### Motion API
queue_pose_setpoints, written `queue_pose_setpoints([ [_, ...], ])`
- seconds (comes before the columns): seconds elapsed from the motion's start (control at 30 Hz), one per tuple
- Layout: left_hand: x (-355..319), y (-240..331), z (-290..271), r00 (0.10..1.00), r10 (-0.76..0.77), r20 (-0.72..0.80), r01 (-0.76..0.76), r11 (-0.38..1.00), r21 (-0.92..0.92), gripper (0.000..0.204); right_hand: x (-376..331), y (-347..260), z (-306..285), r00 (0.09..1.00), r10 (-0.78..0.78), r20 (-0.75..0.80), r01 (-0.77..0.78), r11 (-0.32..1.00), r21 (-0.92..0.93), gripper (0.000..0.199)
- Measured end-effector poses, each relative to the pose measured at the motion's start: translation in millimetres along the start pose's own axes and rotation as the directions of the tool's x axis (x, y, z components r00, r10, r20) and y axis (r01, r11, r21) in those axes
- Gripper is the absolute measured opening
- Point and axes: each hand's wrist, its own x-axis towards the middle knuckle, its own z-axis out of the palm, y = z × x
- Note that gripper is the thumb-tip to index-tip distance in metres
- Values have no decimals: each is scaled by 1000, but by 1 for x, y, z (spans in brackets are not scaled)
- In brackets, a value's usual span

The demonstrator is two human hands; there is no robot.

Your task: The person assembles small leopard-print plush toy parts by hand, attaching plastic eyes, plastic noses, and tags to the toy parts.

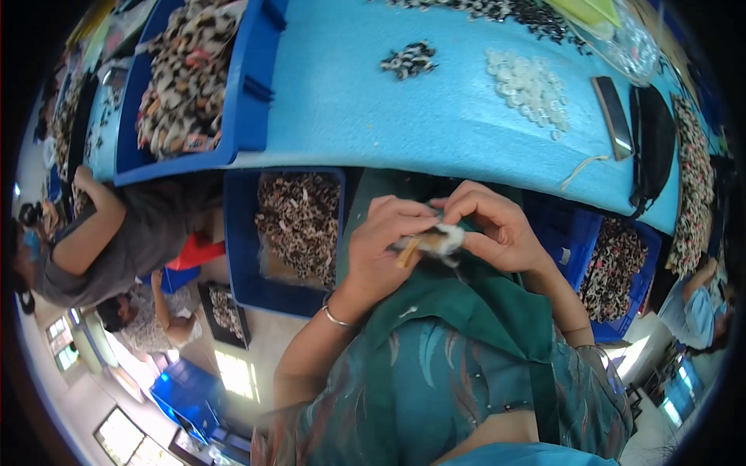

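Observation:
A small furry plush piece (444, 239), white with tan and dark patches, is held in front of my green apron, just off the table's near edge. My left hand (388, 242) is closed round its left side, with a tan part sticking out below the fingers. Thumb and fingers of my right hand (495, 227) pinch its white right end. Whether a smaller part sits between the fingertips is hidden. On the blue table (334, 101) ahead lie a small pile of black-and-white parts (408, 60) and a spread of clear round discs (528, 89).
A blue bin (249, 101) full of plush pieces stands on the table at left. Blue bins below the edge, left (285, 299) and right (651, 252), hold more. A phone (611, 116), black pouch (651, 140) and cord (583, 172) lie at right. Co-workers sit on both sides.

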Motion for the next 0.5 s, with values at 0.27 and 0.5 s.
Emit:
queue_pose_setpoints([
  [0.27, 13, 1, 8, 995, -93, 19, 94, 994, -61, 33, -6, 5, -4, 977, -211, -33, 176, 884, -434, 20],
  [0.5, 11, -8, 9, 965, -196, 174, 193, 981, 31, 37, -10, 7, -49, 937, -178, -302, -62, 762, -645, 7],
])
